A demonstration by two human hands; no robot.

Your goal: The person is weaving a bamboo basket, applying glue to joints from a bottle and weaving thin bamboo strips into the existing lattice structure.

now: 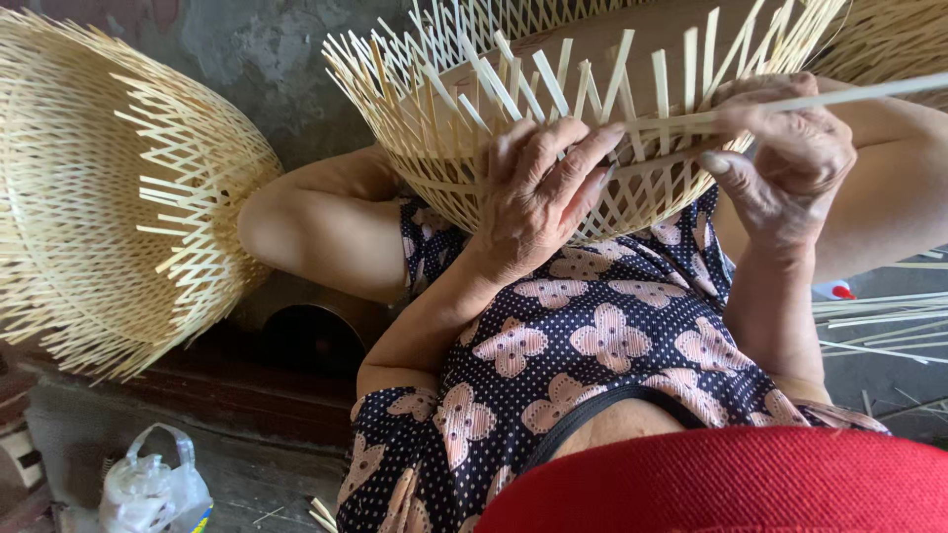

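Against a grey wall, the left hand [538, 192] presses the half-woven bamboo basket [553, 109] in the lap while the right hand [785, 158] pinches a loose strip [869, 91], which might snap if bent sharply.

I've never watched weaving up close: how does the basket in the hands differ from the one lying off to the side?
The basket in the hands is held up at the middle of the view, gripped by the left hand and the right hand; the side basket is touched by neither hand. The held one shows open lattice weave; the side one shows tight, close rows. Both are pale bamboo with loose strip ends sticking out.
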